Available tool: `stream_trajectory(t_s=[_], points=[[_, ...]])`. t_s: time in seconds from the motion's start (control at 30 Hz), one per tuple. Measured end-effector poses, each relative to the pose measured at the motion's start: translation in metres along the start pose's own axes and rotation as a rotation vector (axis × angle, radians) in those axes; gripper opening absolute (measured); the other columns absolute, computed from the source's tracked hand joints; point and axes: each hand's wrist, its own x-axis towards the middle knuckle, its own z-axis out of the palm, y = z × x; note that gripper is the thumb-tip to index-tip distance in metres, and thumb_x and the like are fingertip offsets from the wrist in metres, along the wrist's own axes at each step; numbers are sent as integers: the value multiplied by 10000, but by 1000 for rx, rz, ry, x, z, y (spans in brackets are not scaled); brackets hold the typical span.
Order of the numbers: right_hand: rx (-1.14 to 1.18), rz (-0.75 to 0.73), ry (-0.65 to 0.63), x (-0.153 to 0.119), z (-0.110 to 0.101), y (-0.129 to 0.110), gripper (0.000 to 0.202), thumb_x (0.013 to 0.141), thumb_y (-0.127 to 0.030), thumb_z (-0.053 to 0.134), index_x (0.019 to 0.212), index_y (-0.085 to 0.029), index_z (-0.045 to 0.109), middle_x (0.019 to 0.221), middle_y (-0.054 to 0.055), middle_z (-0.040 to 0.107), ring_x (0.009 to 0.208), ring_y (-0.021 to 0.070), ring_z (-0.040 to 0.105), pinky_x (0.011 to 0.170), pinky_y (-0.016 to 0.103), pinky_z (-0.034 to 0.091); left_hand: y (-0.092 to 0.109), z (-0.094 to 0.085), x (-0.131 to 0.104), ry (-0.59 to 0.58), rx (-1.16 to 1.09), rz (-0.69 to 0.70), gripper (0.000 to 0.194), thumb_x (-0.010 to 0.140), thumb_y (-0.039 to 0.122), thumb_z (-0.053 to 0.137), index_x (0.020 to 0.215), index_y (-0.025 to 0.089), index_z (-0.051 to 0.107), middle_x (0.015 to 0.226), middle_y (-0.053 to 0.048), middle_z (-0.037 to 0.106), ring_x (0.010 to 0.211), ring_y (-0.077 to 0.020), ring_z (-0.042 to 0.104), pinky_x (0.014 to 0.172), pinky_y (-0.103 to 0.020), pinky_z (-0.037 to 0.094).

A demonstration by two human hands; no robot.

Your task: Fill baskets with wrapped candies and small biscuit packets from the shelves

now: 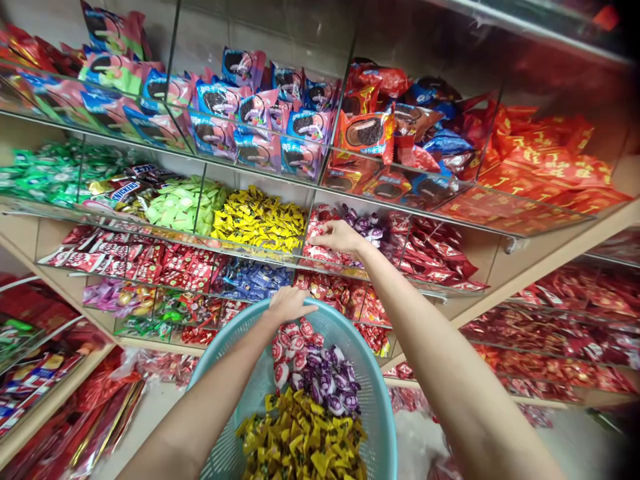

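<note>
My left hand (290,304) grips the far rim of a round turquoise plastic basket (388,407), thumb along the edge. In the basket lie yellow-wrapped candies (305,437), purple-and-white wrapped candies (327,380) and red-and-white wrapped candies (295,347) in separate heaps. My right hand (337,238) reaches into a shelf compartment, fingers curled together over more red-and-white candies (320,217). Whatever is between its fingertips is too small to make out. Purple candies (367,225) share that compartment, just behind and right of the hand.
Clear-fronted shelves rise ahead, holding yellow candies (260,217), green packets (183,203) and blue packets (257,279). Above the right hand, a glass shelf edge (390,200) carries bagged cookies (367,133) and orange-red packets (550,157). More red packets (575,327) fill shelves at right.
</note>
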Motion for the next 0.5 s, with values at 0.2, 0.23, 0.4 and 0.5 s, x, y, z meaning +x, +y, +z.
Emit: stream_trajectory(t_s=[0.2,0.23,0.4,0.5], points=[[124,-169,8,-3,-5,16,436,487,-502,733,624,-176,477,507,-66,469,465,69,385,455,217,297,0,-1,0,2,8,12,653,757,714,261,956,200,611,924,-119,657,885,-285,604,756,-345,405],[120,-192,20,-2,-5,19,439,494,-511,728,632,-174,483,512,-65,469,465,69,385,453,218,298,0,-2,0,2,6,15,650,759,711,262,952,198,611,926,-121,657,885,-286,604,754,-346,404],[153,-248,143,-2,-8,27,465,508,-540,717,689,-169,503,538,-54,477,478,76,406,446,217,305,0,-2,0,-15,-17,3,613,763,696,295,957,206,609,931,-111,658,901,-271,600,777,-337,396],[226,-241,258,-5,-13,27,484,500,-547,719,722,-173,506,560,-43,497,502,87,436,466,224,337,0,-1,0,-15,-5,9,614,768,693,286,947,207,616,920,-111,659,900,-272,599,779,-338,399]])
